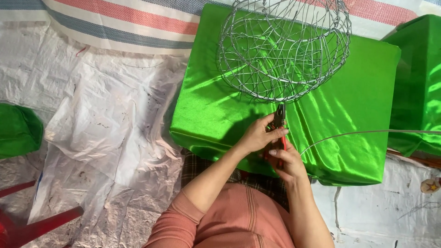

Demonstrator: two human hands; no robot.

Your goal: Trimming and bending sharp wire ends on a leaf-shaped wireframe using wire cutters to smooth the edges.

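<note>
— Pliers, dark-jawed with red grips, sit between both hands at the near edge of the green block. Who holds what?

— The left hand is closed around the upper part of the pliers, fingers curled over them. The right hand is wrapped round the red grips lower down. Both are shut on the tool; neither is spread wide.

— And the nose of the pliers?

— It points up at the bottom rim of the wire basket, touching it or just short of it; I cannot tell which. The basket is a round, open tangle of silver wire lying tilted on top of the block.

— Any loose wire?

— One long wire runs in from the right edge and curves down toward the hands.

— Packages, labels?

— None with labels that I can see. The block is box-shaped and wrapped in shiny green satin. A second green-wrapped box stands just beside it at the right, and a green bundle lies at the far left.

— The surface?

— Crumpled white plastic sheet covers the floor. A striped cloth in red, blue and white lies along the top. Red chair legs show at the bottom left, and a small round thing with a star at the right edge.
</note>
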